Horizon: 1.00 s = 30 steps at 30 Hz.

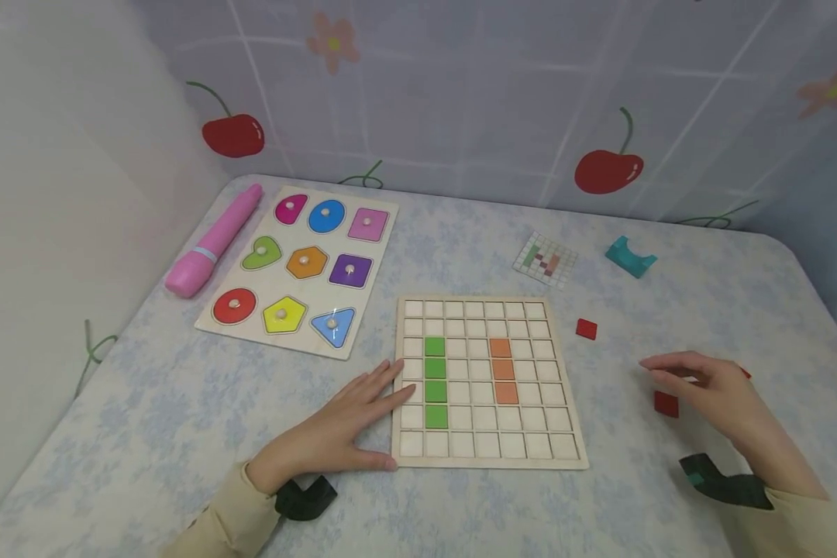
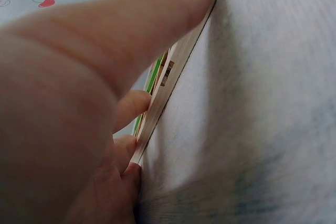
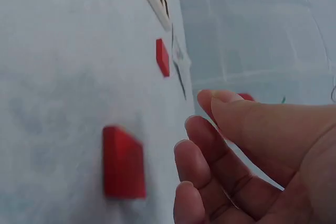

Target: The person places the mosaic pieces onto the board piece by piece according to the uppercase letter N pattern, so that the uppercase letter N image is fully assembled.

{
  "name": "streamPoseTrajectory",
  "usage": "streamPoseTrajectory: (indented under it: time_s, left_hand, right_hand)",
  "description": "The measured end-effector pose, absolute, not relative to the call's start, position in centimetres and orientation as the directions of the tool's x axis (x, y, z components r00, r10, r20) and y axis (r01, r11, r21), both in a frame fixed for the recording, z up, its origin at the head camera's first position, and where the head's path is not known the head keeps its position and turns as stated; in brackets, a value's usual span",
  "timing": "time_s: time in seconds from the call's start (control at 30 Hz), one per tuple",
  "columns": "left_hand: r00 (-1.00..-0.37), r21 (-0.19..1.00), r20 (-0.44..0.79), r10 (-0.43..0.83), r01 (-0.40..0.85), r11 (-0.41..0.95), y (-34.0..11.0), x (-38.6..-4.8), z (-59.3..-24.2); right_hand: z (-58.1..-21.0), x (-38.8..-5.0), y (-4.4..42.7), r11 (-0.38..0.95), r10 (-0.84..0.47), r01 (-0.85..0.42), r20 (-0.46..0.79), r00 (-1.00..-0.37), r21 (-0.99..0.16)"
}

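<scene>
A wooden grid board point(image 1: 490, 461) lies on the table, with several green tiles point(image 1: 435, 381) in one column and three orange tiles point(image 1: 503, 370) in another. My left hand point(image 1: 345, 426) rests at the board's left edge, fingertips over the rim and thumb by the lower left corner. My right hand point(image 1: 714, 387) hovers to the right of the board, fingers loosely bent, with nothing visible between thumb and fingers. Below its fingers lies a red tile point(image 3: 124, 163). Another red tile point(image 1: 587, 328) lies beside the board. A third red piece point(image 1: 745, 372) is mostly hidden behind the hand.
A small pattern card point(image 1: 546, 260) lies behind the board, with a teal curved piece point(image 1: 631, 257) to its right. At the left are a knobbed shape puzzle point(image 1: 321, 302) and a pink wand-like object point(image 1: 216, 240). A cherry-print curtain point(image 1: 446, 101) hangs behind the table.
</scene>
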<state>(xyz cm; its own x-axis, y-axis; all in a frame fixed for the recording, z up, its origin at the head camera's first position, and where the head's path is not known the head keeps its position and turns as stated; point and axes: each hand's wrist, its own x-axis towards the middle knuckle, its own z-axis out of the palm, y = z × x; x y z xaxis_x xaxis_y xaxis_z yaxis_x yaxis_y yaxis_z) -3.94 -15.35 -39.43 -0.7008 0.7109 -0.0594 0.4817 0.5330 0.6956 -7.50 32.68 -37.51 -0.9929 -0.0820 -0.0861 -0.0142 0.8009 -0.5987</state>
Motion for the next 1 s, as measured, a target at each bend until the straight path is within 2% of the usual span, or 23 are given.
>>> streamPoseTrajectory:
  time_s: [0.27,0.37,0.57,0.83,1.0]
  left_hand:
    - [-0.702,0.699,-0.058,0.71,0.479,0.531,-15.3,-4.0,-39.6]
    - [-0.703,0.7,-0.062,0.709,0.476,0.533,-15.4,-3.9,-39.6]
    - [-0.698,0.691,-0.07,0.713,0.481,0.539,-15.5,-3.9,-39.6]
    - [-0.697,0.68,-0.076,0.714,0.487,0.548,-15.5,-3.9,-39.6]
    - [-0.693,0.683,-0.058,0.718,0.497,0.535,-15.5,-3.9,-39.6]
  right_hand:
    - [-38.5,-4.7,35.5,0.797,0.004,0.128,-0.208,-0.978,-0.59]
    - [-39.0,-4.6,35.5,0.82,-0.015,0.105,-0.204,-0.979,-0.562]
    - [-39.6,-4.8,34.9,0.862,-0.044,0.024,-0.122,-0.992,-0.507]
    - [-39.2,-4.8,34.1,0.837,-0.045,0.012,-0.091,-0.995,-0.547]
    - [-39.0,-4.8,33.8,0.802,-0.021,0.057,-0.123,-0.992,-0.595]
